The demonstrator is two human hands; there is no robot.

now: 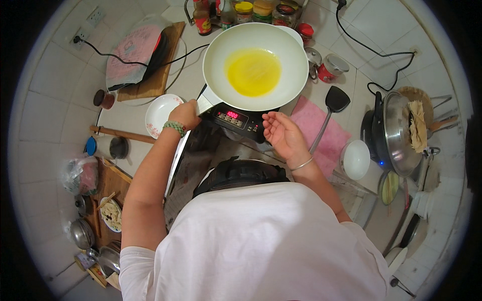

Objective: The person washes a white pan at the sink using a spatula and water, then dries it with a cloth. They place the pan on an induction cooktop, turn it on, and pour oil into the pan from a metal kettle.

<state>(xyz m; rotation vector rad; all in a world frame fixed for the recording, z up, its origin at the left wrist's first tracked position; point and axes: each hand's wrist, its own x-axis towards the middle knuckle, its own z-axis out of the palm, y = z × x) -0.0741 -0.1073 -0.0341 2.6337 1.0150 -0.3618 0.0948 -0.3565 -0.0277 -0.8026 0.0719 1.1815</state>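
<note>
A white-lined wok (293,75) holds a pool of yellow liquid, perhaps oil (254,71), and stands over a black induction cooker (241,122) whose red display is lit. My left hand (185,116) grips the wok's handle (206,102) at its lower left. Near the cooker's front right edge is my right hand (282,135), palm up with fingers loosely curled and nothing in it. A black-headed spatula (336,100) lies on a pink cloth (324,129) to the right of that hand, its handle end partly hidden by the wrist. A white plate with a floral rim (160,109) lies beside my left hand.
Sauce bottles (202,20) and several jars (284,15) line the back. A white bowl (356,160) and a large lidded steel pot (401,133) stand right. At left are a wooden rolling pin (120,134), a cutting board (173,56) and a plate of food (111,215). Power cords cross the back.
</note>
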